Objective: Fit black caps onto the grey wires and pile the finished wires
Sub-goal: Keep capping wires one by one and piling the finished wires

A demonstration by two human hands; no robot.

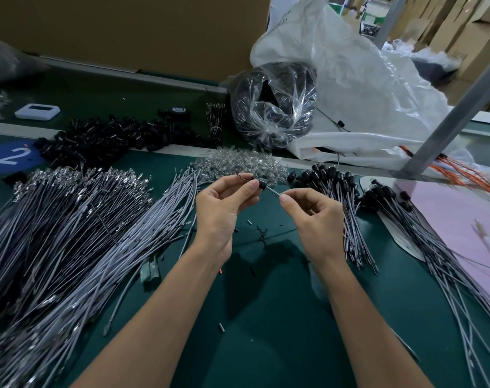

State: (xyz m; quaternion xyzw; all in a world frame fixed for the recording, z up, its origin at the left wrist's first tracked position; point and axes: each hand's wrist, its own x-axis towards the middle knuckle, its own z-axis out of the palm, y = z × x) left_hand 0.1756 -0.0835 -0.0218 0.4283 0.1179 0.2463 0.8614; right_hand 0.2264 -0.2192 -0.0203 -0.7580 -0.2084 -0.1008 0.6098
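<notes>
At nine o'clock on the green bench [266, 317], uncapped grey wires [70, 233] are lying fanned in a heap, with loose black caps [112, 138] sitting piled at eleven o'clock beyond them. At centre, the left hand [221, 208] is pinching a black cap [262, 185] between thumb and forefinger while the right hand [314, 214], fingers curled, is pinching the held wire [273, 191] emerging from it; finished wires [339, 197] are lying stacked at three o'clock. Risk, as judged: the cap is liable to be seating skewed or partway if the two pinches are pulling off-axis, and the thin wire may be slipping from the fingertips.
</notes>
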